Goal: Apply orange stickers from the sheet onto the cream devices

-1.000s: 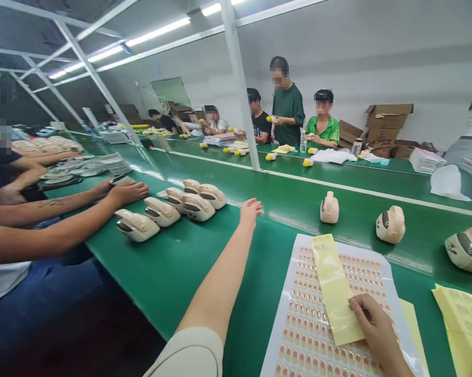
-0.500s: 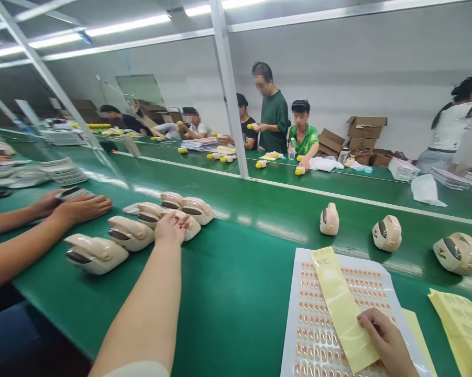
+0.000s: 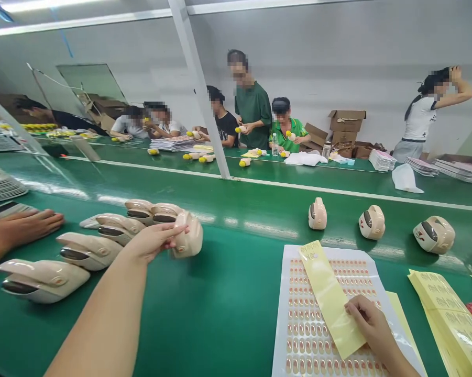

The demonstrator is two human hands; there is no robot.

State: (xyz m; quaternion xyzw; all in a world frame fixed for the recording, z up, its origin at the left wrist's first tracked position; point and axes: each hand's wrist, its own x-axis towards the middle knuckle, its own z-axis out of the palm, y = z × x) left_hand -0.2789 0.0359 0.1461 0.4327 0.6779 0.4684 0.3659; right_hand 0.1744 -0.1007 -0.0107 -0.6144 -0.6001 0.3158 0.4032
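Note:
My left hand (image 3: 151, 240) grips a glossy beige plastic housing (image 3: 190, 236), tilted and held at the right end of a cluster of similar housings. Those neighbours, such as the nearest beige housing (image 3: 45, 280), have a dark window and a small round button. Between the thumb and fingers of my right hand (image 3: 371, 322) is the lower end of a yellow sticker strip (image 3: 330, 298). This strip slants across a white sheet of small oval gold-and-red stickers (image 3: 310, 327), hiding part of its rows.
Three finished-looking housings, one a decorated housing (image 3: 434, 234), stand spaced on the green belt (image 3: 259, 201). Yellow label sheets (image 3: 450, 314) lie at right. A co-worker's hand (image 3: 23, 230) rests at left near stacked pale sheets (image 3: 2, 183). Several people sit or stand across the belt, beyond a metal post (image 3: 202, 89).
My left hand has closed on a housing and pulled it away from the cluster, turning it. The right hand still pinches the yellow strip. The view has swung right.

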